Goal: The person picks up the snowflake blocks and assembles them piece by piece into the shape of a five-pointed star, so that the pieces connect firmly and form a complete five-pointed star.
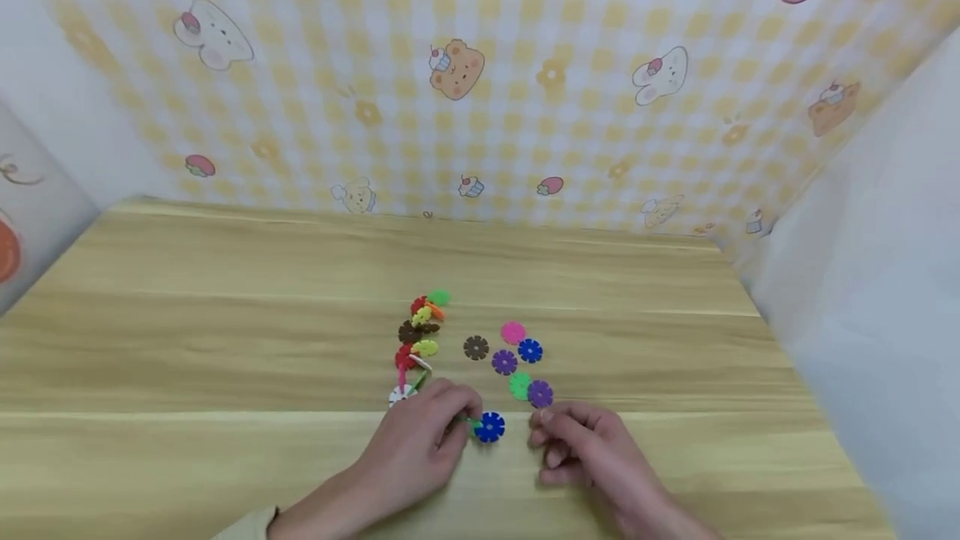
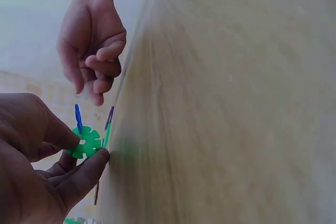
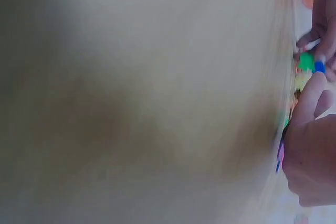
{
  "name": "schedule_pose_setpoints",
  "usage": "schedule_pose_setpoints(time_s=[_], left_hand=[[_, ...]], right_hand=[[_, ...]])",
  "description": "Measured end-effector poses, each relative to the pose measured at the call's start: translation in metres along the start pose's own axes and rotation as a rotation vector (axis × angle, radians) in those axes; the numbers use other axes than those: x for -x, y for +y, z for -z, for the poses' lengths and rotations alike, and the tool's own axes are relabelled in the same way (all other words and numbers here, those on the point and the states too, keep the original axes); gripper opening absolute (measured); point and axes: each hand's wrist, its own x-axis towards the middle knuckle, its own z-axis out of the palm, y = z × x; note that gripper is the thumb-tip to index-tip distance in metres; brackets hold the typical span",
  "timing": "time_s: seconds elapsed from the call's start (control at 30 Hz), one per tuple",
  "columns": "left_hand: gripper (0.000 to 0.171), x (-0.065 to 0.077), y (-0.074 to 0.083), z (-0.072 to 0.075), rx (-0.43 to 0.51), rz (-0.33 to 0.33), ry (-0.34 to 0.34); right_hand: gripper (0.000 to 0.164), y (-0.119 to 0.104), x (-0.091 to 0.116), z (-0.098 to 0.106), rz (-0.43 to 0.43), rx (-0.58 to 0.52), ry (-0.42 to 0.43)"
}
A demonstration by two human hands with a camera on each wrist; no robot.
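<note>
My left hand (image 1: 422, 440) pinches a notched green plastic disc (image 2: 88, 141) between thumb and fingers. A blue notched disc (image 1: 490, 427) is slotted onto it and stands out to the right of the fingers. Just behind the left hand lies the white disc (image 1: 401, 396) at the near end of a chain of joined discs; whether it connects to the held green disc is hidden. My right hand (image 1: 592, 448) hovers to the right of the blue disc, fingers loosely curled and holding nothing. Close beyond its fingertips lies a purple disc (image 1: 540, 394).
The chain runs away from me through a red disc (image 1: 406, 357), a brown disc (image 1: 409, 332) and others to a light green disc (image 1: 438, 297). Loose discs lie right of it: brown (image 1: 476, 347), pink (image 1: 513, 332), blue (image 1: 530, 350), purple (image 1: 504, 362), green (image 1: 519, 386). A checked cloth (image 1: 510, 123) hangs behind the wooden table (image 1: 187, 340).
</note>
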Motion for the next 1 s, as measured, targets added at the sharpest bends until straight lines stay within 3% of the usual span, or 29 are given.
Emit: schedule_pose_setpoints(time_s=[0.2, 0.37, 0.5, 0.67, 0.77, 1.0], left_hand=[[0.021, -0.003, -0.002, 0.011, -0.007, -0.021, 0.000], [0.022, -0.002, -0.003, 0.013, 0.008, 0.015, -0.026], [0.024, 0.000, -0.004, 0.015, -0.001, 0.031, -0.032], [0.025, -0.002, -0.004, 0.017, 0.021, 0.025, -0.024], [0.024, -0.003, -0.003, 0.018, 0.043, 0.024, -0.035], [0.029, -0.006, -0.006, 0.023, 0.076, -0.007, -0.022]], right_hand=[[0.044, -0.003, -0.006, 0.017, -0.036, 0.000, 0.163], [0.066, -0.005, -0.017, 0.017, 0.003, 0.074, 0.130], [0.072, -0.006, -0.025, 0.009, 0.081, 0.268, 0.094], [0.052, -0.005, -0.027, 0.006, 0.158, 0.475, 0.100], [0.041, -0.005, -0.026, 0.008, 0.149, 0.475, 0.104], [0.033, -0.009, -0.025, 0.011, 0.133, 0.424, 0.103]])
